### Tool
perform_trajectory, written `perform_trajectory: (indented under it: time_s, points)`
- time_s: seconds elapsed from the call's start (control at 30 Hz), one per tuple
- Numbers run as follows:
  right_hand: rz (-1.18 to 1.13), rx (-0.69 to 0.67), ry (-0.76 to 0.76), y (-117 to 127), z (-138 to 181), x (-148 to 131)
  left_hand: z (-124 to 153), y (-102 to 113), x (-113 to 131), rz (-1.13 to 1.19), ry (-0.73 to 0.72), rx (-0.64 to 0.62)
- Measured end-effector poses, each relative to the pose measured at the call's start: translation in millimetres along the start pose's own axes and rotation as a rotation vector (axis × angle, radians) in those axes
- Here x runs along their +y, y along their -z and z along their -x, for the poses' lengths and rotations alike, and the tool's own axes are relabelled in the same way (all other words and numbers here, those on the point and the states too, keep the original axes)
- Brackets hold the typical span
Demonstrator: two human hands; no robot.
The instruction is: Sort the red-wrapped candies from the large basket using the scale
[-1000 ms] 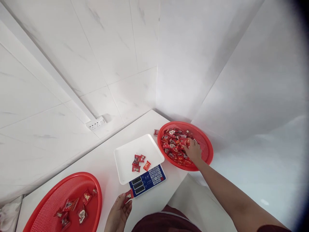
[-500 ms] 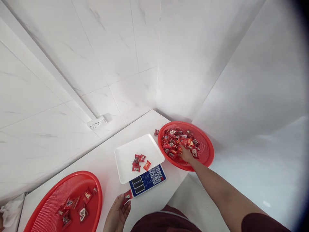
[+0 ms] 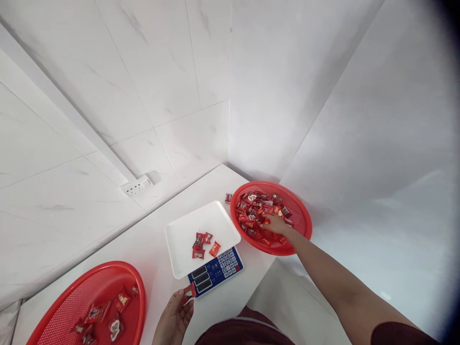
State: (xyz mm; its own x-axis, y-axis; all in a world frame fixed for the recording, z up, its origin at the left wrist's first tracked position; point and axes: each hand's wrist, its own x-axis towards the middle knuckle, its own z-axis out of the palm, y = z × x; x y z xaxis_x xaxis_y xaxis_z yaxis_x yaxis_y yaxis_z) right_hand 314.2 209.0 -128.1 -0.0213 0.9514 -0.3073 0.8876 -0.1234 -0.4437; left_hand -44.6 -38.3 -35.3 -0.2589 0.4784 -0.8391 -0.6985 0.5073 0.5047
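My left hand (image 3: 175,314) is closed, pinching a red wrapped candy (image 3: 189,292) between thumb and fingers beside the front left corner of the digital scale (image 3: 215,270). On the scale's white tray (image 3: 179,235) lie several small red wrapped candies (image 3: 198,240), one brighter orange-red piece (image 3: 214,248) apart from the others. My right hand (image 3: 276,224) reaches into the right red basket (image 3: 304,218), its fingers apart among a heap of red wrapped candies (image 3: 251,211). Its fingertips touch the wrappers and are partly hidden by them.
A second red basket (image 3: 142,287) at the lower left holds several loose candy packets (image 3: 122,299). One stray candy (image 3: 228,197) lies on the white table (image 3: 212,184) by the right basket's rim. Tiled walls with a power socket (image 3: 136,187) border the table.
My right hand has shifted slightly up and left within the heap, and its fingers have spread. My left hand keeps its candy. The whole view has shifted a little.
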Motion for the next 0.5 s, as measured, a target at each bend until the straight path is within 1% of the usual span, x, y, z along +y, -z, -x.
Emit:
perform_trajectory:
  time_s: [0.13, 0.2, 0.27, 0.3, 0.37, 0.43, 0.5]
  points:
    - [0.053, 0.012, 0.074, -2.4, -18.4, -42.0, -3.8, 2.1, 2.7, 0.006, 0.042, 0.058]
    - [0.068, -0.018, 0.123, -5.5, -28.8, -64.1, -8.1, 6.4, 3.9, 0.001, 0.051, 0.104]
    - [0.095, -0.058, 0.159, -10.1, -35.7, -78.7, -14.2, 12.7, 4.4, -0.011, 0.058, 0.134]
    - [0.116, -0.069, 0.168, -12.7, -37.1, -82.1, -17.5, 16.0, 4.4, -0.016, 0.055, 0.141]
    - [0.162, -0.068, 0.185, -17.5, -35.0, -80.3, -23.6, 21.3, 4.1, -0.023, 0.032, 0.148]
    - [0.196, -0.055, 0.221, -20.5, -27.5, -68.6, -27.5, 22.6, 4.1, -0.024, 0.017, 0.169]
    - [0.194, -0.076, 0.294, -20.2, -17.1, -50.5, -28.2, 18.7, 4.9, -0.022, 0.031, 0.188]
